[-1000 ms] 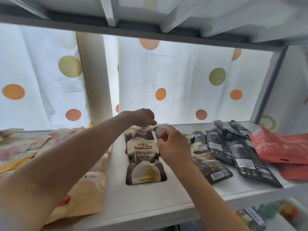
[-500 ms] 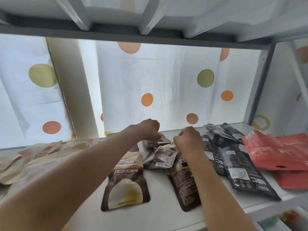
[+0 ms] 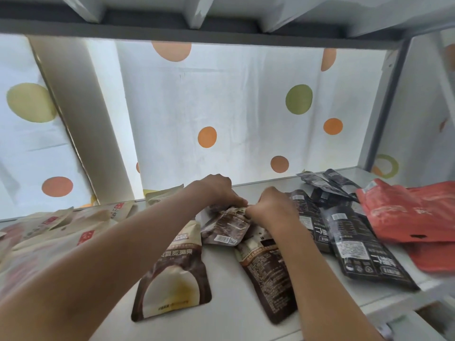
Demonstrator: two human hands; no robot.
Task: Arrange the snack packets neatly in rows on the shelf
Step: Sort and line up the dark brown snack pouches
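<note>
Both hands pinching one small brown packet at the back-middle of the shelf

Left hand [image 3: 216, 190] and right hand [image 3: 272, 205] curled tight, fingertips closed on the top edge of the small brown packet [image 3: 225, 228], meeting right at its upper corner; packet tilted, barcode end toward the camera, lower edge overlapping the neighbours. Just left and in front: big brown-and-cream pouch [image 3: 173, 274] lying flat, face up, partly under the left forearm. Just right: dark brown pouch [image 3: 269, 274] back side up, top tucked under the right wrist. Further right, a bunch of black packets [image 3: 354, 247] fanned out and overlapping, then red packets [image 3: 408, 212] stacked at the far right. Pale tan packets [image 3: 61, 232] heaped on the left end, pretty blurry. White shelf [image 3: 229, 291] under everything, polka-dot curtain [image 3: 234, 112] behind.
</note>
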